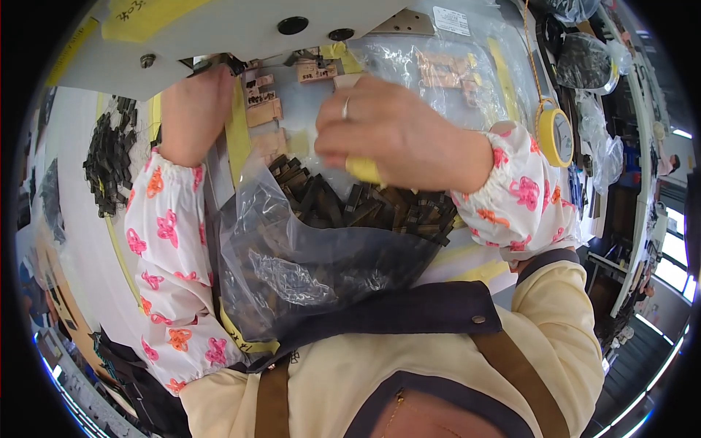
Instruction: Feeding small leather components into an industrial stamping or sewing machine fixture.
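Note:
My left hand (196,109) is up against the lower edge of a grey machine head (241,33), its fingers curled. A small dark piece shows at its fingertips; what it grips is mostly hidden. Over a clear plastic bag (292,270) hovers my right hand (391,128), fingers bent in and slightly blurred, a ring on one. Something yellow (363,170) shows at its thumb, too smeared to name. Whether a piece sits between these fingers cannot be seen. Many short dark strips (321,201) fill the open bag in front of me.
A pile of black pieces with loose threads (109,160) lies left of my left arm. Copper-coloured pieces (264,111) and yellow tape (237,131) are on the work surface. A yellow tape measure (556,137) hangs by a cord at the right, near clear bags (588,62).

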Demonstrator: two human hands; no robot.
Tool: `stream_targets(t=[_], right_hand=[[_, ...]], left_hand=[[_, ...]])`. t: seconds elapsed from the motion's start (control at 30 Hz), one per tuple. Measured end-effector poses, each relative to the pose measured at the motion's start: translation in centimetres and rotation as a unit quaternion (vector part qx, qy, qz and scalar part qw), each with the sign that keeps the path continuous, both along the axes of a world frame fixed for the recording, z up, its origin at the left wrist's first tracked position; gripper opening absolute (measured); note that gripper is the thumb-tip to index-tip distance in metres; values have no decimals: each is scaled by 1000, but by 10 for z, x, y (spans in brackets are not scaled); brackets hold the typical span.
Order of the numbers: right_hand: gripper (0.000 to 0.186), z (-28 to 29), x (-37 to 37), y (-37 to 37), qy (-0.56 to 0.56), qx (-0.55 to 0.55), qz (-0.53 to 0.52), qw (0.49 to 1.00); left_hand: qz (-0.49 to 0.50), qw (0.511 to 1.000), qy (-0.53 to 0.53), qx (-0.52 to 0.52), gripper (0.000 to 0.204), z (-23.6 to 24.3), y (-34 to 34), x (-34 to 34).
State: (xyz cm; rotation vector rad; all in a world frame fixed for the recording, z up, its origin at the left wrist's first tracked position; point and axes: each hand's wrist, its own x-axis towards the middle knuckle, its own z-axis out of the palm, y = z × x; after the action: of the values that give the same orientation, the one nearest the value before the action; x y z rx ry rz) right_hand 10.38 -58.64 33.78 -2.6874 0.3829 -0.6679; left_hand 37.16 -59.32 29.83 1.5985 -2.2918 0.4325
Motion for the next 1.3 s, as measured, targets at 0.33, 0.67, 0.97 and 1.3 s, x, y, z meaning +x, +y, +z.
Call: stream_targets(t=[0.33,0.67,0.97,1.3], right_hand=[[13,-11,18,35,65,-70,66,993],[9,3,-6,-7,36,55,-56,996],[18,-21,-25,-54,-81,409,-169,893],[16,-21,-19,-51,-70,378,-211,899]], left_hand=[[-7,997,-55,-61,13,9,6,-16],[-83,982,158,59,17,4,10,-58],[-68,971,217,73,12,1,5,-56],[-108,969,221,-18,15,-16,-1,-44]])
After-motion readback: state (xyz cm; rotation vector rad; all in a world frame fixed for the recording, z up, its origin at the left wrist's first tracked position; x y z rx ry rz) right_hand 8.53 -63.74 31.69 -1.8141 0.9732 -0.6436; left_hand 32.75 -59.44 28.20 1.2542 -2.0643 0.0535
